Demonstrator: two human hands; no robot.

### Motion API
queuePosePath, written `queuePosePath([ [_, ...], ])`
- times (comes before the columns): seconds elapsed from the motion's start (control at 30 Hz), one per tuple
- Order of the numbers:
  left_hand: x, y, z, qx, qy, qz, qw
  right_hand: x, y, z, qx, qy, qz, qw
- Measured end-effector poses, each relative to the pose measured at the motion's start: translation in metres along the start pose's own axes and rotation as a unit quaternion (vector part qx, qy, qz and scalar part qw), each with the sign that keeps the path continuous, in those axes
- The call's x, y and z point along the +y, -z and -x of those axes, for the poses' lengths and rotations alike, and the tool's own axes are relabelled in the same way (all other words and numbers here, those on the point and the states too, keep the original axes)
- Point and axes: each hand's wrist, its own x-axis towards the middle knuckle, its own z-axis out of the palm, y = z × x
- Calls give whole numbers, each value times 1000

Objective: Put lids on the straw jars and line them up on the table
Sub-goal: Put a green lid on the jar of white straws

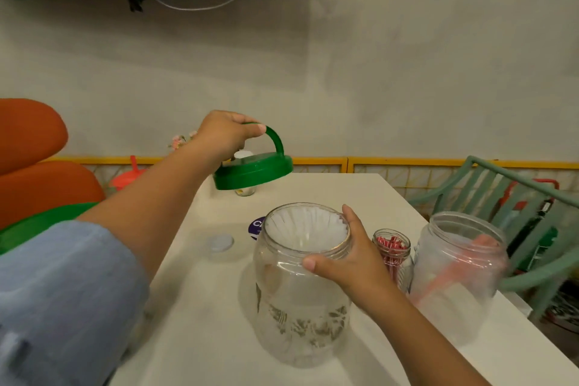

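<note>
A big clear plastic jar [294, 307] full of white-wrapped straws stands open in the middle of the white table [194, 323]. My right hand [351, 257] grips its neck from the right. My left hand [224, 131] holds a green lid [253, 171] by its arched handle, in the air behind and left of the jar's mouth. To the right stand a small glass jar [393, 252] of red-and-white straws and a second big clear jar [457, 269], both without lids. A small clear lid [221, 243] lies flat on the table to the left.
A purple round sticker [257, 227] shows behind the big jar. A small glass with a white top [245, 189] stands at the far table edge. Another green lid [44, 222] and orange seats [31, 150] are at left, a red lid [130, 177] beyond, a green chair [517, 207] at right.
</note>
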Motion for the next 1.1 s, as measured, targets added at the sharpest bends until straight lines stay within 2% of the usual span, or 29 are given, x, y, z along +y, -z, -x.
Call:
queuePosePath([
  [0.2,31,8,40,-23,-6,-17,1000,-3,3,10,-3,-16,-12,1000],
  [0.33,43,3,60,-95,-21,-26,995,-3,4,11,-18,-20,-33,999],
  [0.53,54,-6,74,-150,-54,-146,976,2,10,8,-54,-5,-82,995],
  [1.1,20,-39,83,-156,-51,-118,979,12,10,10,-59,19,-123,990],
])
